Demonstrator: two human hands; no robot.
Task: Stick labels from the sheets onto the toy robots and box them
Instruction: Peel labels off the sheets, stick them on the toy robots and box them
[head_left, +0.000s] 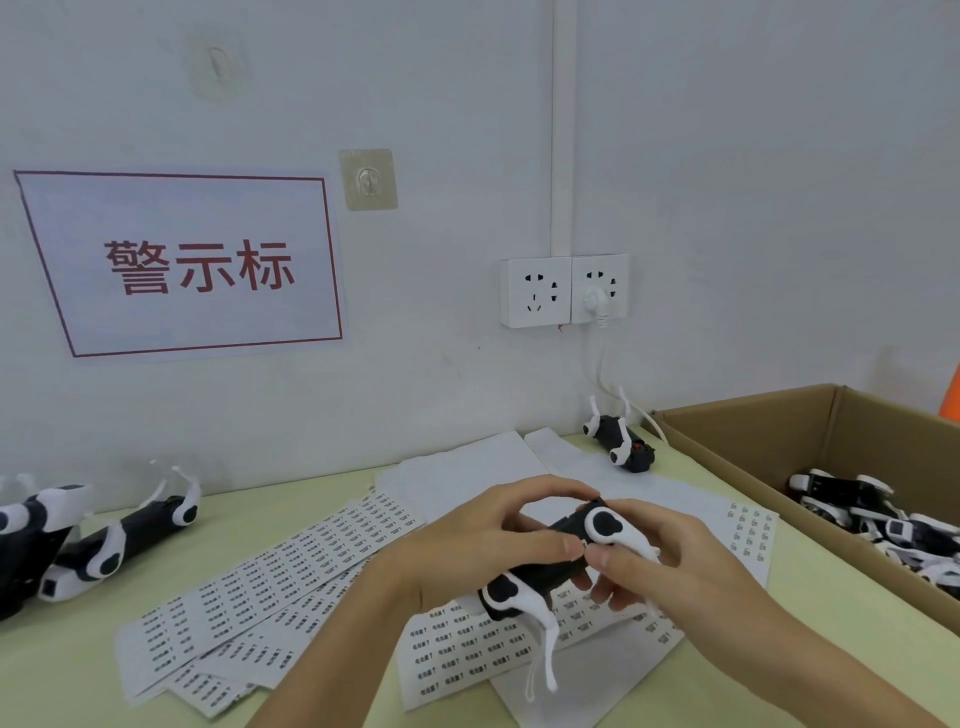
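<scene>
Your left hand curls over the top of the toy robot, gripping its black body, while your right hand holds it from the other side, thumb and forefinger pinched together at the edge of the body beside the white shoulder joint; whether a label sits under that pinch is too small to tell. Judging from this, you are pressing a label down, so rub from its middle outward with the thumb and keep the left grip steady so the loose white legs do not swing the body. The robot hangs just above the label sheets, which fan out on the table beneath and left of it. Right of the robot, the cardboard box already holds several robots; that is where this one goes. Beyond the robot, near the wall, lies one more robot, and far left of it two others wait.
</scene>
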